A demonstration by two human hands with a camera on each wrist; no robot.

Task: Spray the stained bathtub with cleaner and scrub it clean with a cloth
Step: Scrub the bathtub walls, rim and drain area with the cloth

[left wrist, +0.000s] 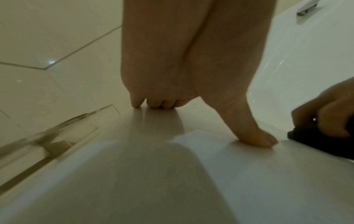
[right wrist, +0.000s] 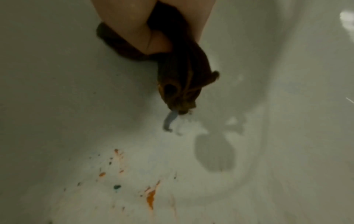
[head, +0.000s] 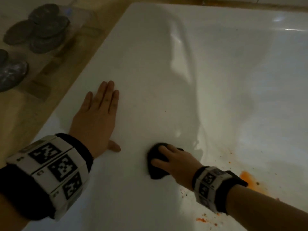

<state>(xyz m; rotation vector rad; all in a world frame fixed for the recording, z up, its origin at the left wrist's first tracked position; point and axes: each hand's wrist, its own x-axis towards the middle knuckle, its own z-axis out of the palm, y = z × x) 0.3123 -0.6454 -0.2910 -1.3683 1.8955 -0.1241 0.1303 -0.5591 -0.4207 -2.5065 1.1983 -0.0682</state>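
Beige ledge (head: 25,114): dark stones (head: 41,27) beside white bathtub (head: 150,64).

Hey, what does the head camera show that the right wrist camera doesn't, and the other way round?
Only the head view shows the left hand resting flat on the bathtub rim, and the dark round stones on the ledge beside it. Only the right wrist view shows a blue-green speck among the stains and the underside of the bunched cloth. Both show the right hand holding the dark cloth against the tub wall, with orange stains below it, not yet wiped.
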